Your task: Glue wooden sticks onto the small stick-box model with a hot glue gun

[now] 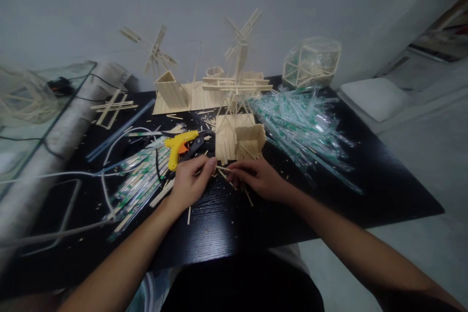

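Forearms over littered black table (365, 190), grey wall (219, 0).

Glue gun (179, 147) left of stick box (251, 140); wrappers (303, 126) right.

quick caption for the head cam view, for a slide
Two hands, left hand and right hand, pinch a thin wooden stick over a black table, beside a yellow glue gun.

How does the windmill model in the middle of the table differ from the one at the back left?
The middle windmill stands taller on a thin lattice tower behind the stick box; the back-left windmill sits lower, on a solid slanted base. The middle one is nearer the hands. Both are pale stick builds with four-blade rotors.
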`<move>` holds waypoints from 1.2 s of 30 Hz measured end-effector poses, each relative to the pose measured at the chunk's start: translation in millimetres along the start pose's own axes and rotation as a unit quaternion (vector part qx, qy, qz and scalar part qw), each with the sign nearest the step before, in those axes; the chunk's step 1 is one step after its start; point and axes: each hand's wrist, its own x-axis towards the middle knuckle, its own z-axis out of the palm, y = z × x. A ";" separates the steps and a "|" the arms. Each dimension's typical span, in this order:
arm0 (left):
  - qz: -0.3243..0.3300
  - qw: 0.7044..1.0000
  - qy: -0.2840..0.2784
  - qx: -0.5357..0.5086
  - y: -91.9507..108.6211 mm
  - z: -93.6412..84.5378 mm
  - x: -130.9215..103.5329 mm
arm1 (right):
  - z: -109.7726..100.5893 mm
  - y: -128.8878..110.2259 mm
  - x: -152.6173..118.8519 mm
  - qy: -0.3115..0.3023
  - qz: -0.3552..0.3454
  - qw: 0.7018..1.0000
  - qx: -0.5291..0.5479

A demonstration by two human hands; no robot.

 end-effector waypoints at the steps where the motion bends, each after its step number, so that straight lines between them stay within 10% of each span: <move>1: -0.006 1.000 0.002 -0.003 -0.8 0.2 0.0 | -0.3 -0.1 -0.1 -0.007 0.002 1.000 0.009; 36: 0.038 0.994 -0.102 -0.026 3.5 -0.4 -0.4 | 1.5 -1.0 -1.1 -0.012 0.078 0.997 0.006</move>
